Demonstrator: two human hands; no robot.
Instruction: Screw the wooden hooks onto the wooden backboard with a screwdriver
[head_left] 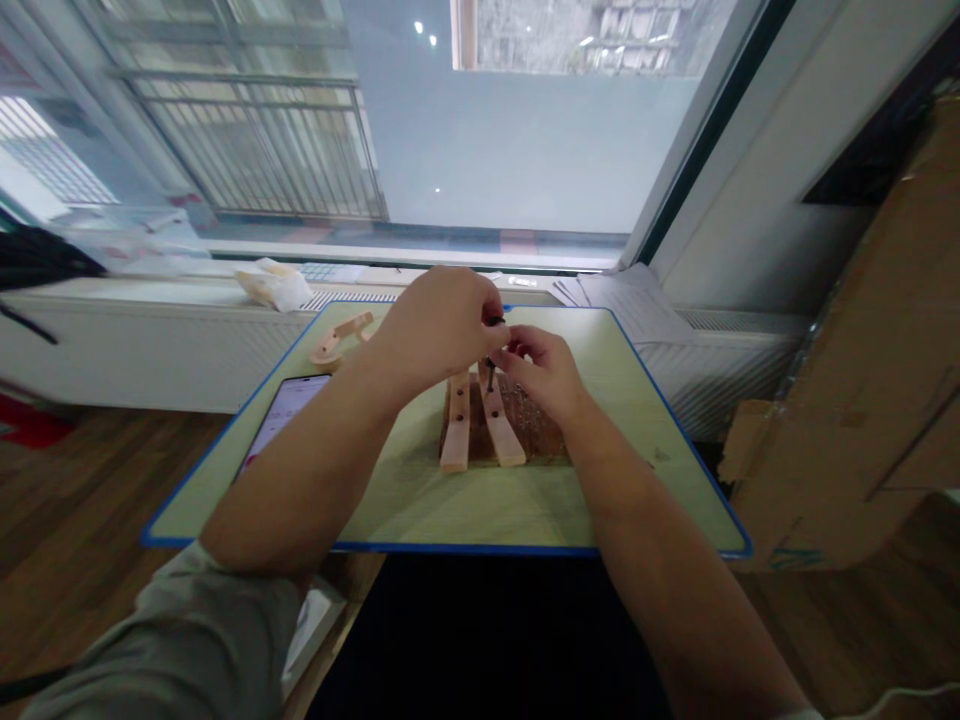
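My left hand (442, 325) is closed in a pinch on a small dark screw tool (491, 365) that stands upright on a light wooden strip (501, 425). My right hand (541, 372) is closed beside it, its fingertips pinched at the same tool just to the right. A second light wooden strip (456, 432) lies parallel to the left. Both strips rest on a darker brown wooden base (541, 440), which sits on a pale green board with a blue edge (420, 500). The tool's tip is hidden by my fingers.
A loose wooden part (341, 338) lies at the board's far left. A phone (281, 415) with a lit screen sits on the left side. A crumpled wrapper (274, 283) is on the windowsill. Cardboard boxes (870, 400) stand to the right.
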